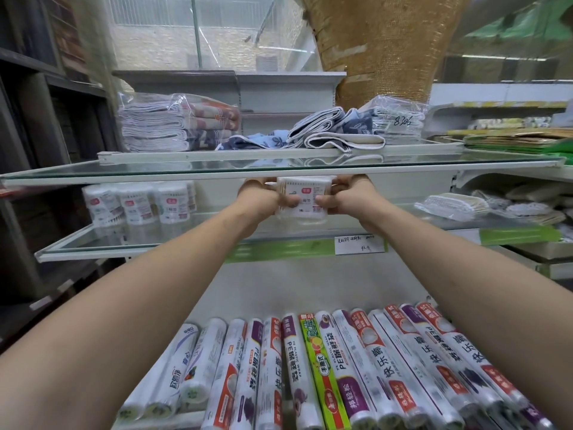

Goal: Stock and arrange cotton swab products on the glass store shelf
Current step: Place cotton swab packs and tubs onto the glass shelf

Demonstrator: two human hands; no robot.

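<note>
Thing being held: a clear, boxy plastic pack of cotton swabs with a white label [302, 200], sitting between both hands in the middle of the scene.
Where it is: it is hanging over the far part of the lower glass shelf with the pale frame [93, 246], just under the front edge of the upper glass shelf [155, 172]. I cannot tell if its bottom is touching the glass yet.
Long side: the pack is lying wide, its long side running left to right, label facing the person.
Left hand [259, 197]: it is holding the pack's left end, thumb curled onto the front, other fingers wrapping behind.
Right hand [350, 198]: it is holding the right end the same way, thumb pressing on the label. Both hands look equally near the pack.
Grip: both hands are closed snugly on the pack, no loose fingers showing.
Neighbours: round clear tubs of cotton swabs with white labels [139, 203] are standing in a group on the same shelf, well to the left.
What matters next: there is bare glass between the pack and the tubs, so the pack probably needs to go down and maybe left to line up with them.
Watch out: the upper shelf's edge is very close above the knuckles.
</note>
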